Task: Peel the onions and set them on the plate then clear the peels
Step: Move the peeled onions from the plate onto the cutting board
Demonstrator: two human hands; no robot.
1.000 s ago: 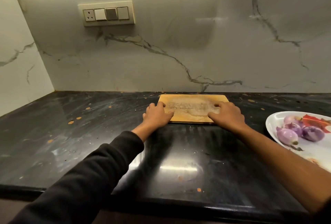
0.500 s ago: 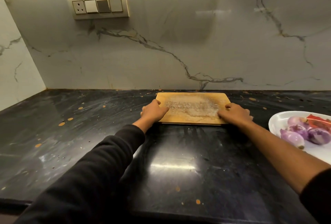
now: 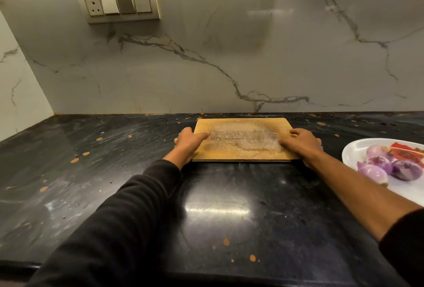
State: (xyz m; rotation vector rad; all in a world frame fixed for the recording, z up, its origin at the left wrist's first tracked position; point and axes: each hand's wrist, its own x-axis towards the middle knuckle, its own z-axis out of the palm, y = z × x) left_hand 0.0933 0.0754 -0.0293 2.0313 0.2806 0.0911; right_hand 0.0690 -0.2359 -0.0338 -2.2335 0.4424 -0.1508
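Now both hands [image 3: 190, 141] [image 3: 301, 142] grip board [image 3: 243, 139] edges nr wall.

Both arms extended fwd. Left hand [image 3: 190, 141] and right hand [image 3: 302, 142] palms down, fingers curled, thumbs pointing inward, well apart.

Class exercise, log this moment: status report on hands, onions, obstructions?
Left hand and right hand gripping cutting board ends. Peeled onions on white plate. Nothing obstructing.
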